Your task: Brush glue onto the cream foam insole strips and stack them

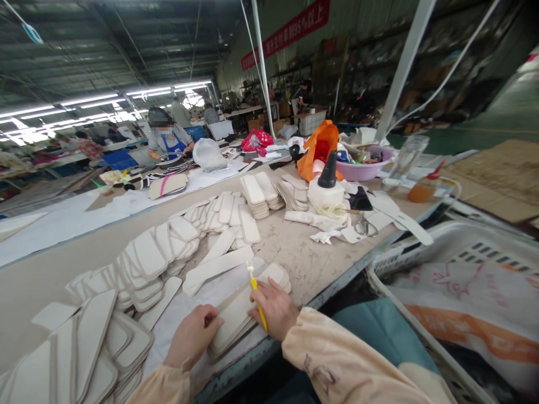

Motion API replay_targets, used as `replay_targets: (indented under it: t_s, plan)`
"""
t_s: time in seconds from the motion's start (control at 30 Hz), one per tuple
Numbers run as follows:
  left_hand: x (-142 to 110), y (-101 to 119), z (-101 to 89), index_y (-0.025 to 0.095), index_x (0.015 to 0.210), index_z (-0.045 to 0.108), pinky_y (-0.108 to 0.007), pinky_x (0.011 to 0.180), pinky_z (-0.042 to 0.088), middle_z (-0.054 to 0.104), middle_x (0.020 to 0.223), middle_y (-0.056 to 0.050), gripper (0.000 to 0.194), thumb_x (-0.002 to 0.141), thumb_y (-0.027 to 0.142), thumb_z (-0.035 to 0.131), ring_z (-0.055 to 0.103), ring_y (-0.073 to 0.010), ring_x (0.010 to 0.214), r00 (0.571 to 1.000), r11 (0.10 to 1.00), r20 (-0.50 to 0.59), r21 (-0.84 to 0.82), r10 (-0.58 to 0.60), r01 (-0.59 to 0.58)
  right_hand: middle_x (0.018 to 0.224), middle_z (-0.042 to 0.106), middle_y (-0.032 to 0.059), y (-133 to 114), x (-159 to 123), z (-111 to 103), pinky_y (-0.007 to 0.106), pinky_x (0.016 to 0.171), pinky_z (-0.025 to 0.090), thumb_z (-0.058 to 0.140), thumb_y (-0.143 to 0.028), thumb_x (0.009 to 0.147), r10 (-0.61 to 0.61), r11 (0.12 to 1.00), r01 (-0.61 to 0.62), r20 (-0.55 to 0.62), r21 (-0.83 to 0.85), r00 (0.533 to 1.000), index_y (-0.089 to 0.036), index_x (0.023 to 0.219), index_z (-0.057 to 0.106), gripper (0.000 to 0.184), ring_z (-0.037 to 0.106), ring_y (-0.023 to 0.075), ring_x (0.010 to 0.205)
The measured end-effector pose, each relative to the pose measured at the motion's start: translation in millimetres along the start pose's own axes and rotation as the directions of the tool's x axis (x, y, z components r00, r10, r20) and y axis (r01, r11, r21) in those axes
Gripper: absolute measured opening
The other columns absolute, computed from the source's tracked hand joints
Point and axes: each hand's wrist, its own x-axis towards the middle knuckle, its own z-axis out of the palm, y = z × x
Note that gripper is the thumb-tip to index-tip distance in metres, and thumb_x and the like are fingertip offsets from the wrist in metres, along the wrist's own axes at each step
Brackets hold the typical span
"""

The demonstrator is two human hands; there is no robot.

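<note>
In my right hand is a yellow-handled brush, gripped between thumb and fingers. Its upright bristle end carries a white, paste-like blob. Under that hand lies a small stack of long, rounded off-white pieces, close to the table's front edge. My left hand is at the left end of this stack, its fingers curled and the thumb close to the top piece; whatever they may hold is hidden. A white sheet lies beneath the stack. Two long pale strips rest just beyond it.
Overlapping rows of similar pieces spread across the left of the table. A white tub with a black cone, scissors and a purple basin stand back right. A white plastic basket is at right. A co-worker sits opposite.
</note>
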Motion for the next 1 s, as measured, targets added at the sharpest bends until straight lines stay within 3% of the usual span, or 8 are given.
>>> replay_targets:
  t_s: [0.2, 0.33, 0.47, 0.63, 0.73, 0.83, 0.93, 1.0]
  plan:
    - [-3, 6, -2.4, 0.019, 0.077, 0.055, -0.027, 0.069, 0.038, 0.058, 0.076, -0.001, 0.014, 0.080, 0.031, 0.049, 0.055, -0.0166, 0.073, 1.000, 1.000, -0.009, 0.029, -0.008, 0.008, 0.099, 0.066, 0.0103, 22, -3, -13, 0.049, 0.106, 0.026, 0.062, -0.029, 0.082, 0.266, 0.951, -0.283, -0.138, -0.125, 0.954, -0.020, 0.092, 0.054, 0.015, 0.049, 0.0286, 0.118]
    - [-3, 5, -0.2, 0.019, 0.075, 0.055, -0.027, 0.069, 0.038, 0.058, 0.075, -0.001, 0.012, 0.079, 0.030, 0.050, 0.055, -0.0161, 0.072, 1.000, 1.000, -0.031, 0.022, -0.002, 0.002, 0.096, 0.065, 0.0101, 43, -3, -16, 0.039, 0.089, 0.043, 0.063, -0.028, 0.080, 0.400, 0.901, -0.425, -0.210, -0.089, 0.892, -0.020, 0.092, 0.052, 0.019, 0.058, 0.0277, 0.102]
    - [-2, 4, 1.6, 0.019, 0.076, 0.055, -0.027, 0.070, 0.039, 0.059, 0.076, -0.001, 0.012, 0.079, 0.029, 0.049, 0.056, -0.0163, 0.073, 0.999, 1.000, -0.049, -0.003, 0.008, -0.008, 0.082, 0.063, 0.0048, 49, -1, -9, 0.030, 0.069, 0.046, 0.063, -0.027, 0.078, 0.457, 0.882, -0.471, -0.211, -0.018, 0.864, -0.021, 0.091, 0.050, 0.020, 0.061, 0.0212, 0.077]
    - [-5, 1, 4.5, 0.019, 0.081, 0.058, -0.028, 0.071, 0.042, 0.060, 0.080, -0.002, 0.013, 0.078, 0.029, 0.049, 0.058, -0.0160, 0.072, 0.997, 0.999, -0.076, -0.018, 0.027, -0.028, 0.085, 0.062, 0.0041, 49, -1, -5, 0.030, 0.074, 0.045, 0.061, -0.019, 0.072, 0.411, 0.910, -0.410, -0.289, 0.066, 0.865, -0.023, 0.091, 0.049, 0.023, 0.060, 0.0219, 0.085]
    - [-6, -5, 6.9, 0.018, 0.092, 0.060, -0.031, 0.074, 0.045, 0.062, 0.091, -0.005, 0.021, 0.077, 0.030, 0.050, 0.061, -0.0172, 0.074, 0.994, 0.998, -0.107, -0.053, 0.027, -0.033, 0.087, 0.063, 0.0023, 46, 0, -5, 0.030, 0.073, 0.046, 0.056, -0.018, 0.074, 0.433, 0.897, -0.368, -0.327, 0.243, 0.840, -0.025, 0.092, 0.047, 0.021, 0.061, 0.0204, 0.082]
    - [-8, -8, 6.1, 0.017, 0.105, 0.060, -0.037, 0.089, 0.044, 0.062, 0.108, -0.009, 0.035, 0.074, 0.030, 0.054, 0.060, -0.0228, 0.097, 0.980, 0.991, -0.193, -0.109, 0.051, -0.073, 0.081, 0.062, -0.0012, 36, 5, -9, 0.027, 0.064, 0.046, 0.058, -0.024, 0.075, 0.522, 0.785, -0.291, -0.331, 0.547, 0.786, -0.026, 0.092, 0.044, 0.021, 0.059, 0.0158, 0.065]
    - [-12, 1, -1.2, 0.015, 0.116, 0.056, -0.041, 0.102, 0.037, 0.057, 0.123, -0.012, 0.047, 0.073, 0.034, 0.056, 0.051, -0.0251, 0.117, 0.966, 0.968, -0.252, -0.218, 0.065, -0.122, 0.089, 0.062, -0.0013, 20, 13, -19, 0.024, 0.059, 0.046, 0.067, -0.027, 0.071, 0.595, 0.551, -0.123, -0.285, 0.826, 0.751, -0.026, 0.090, 0.042, 0.031, 0.057, 0.0126, 0.063]
    - [-14, 13, -8.8, 0.016, 0.121, 0.053, -0.039, 0.101, 0.037, 0.056, 0.127, -0.011, 0.051, 0.075, 0.038, 0.056, 0.050, -0.0244, 0.118, 0.967, 0.936, -0.249, -0.323, 0.058, -0.139, 0.090, 0.061, -0.0022, 8, 20, -30, 0.022, 0.058, 0.045, 0.072, -0.026, 0.068, 0.600, 0.375, -0.010, -0.234, 0.927, 0.765, -0.026, 0.087, 0.039, 0.038, 0.057, 0.0114, 0.066]
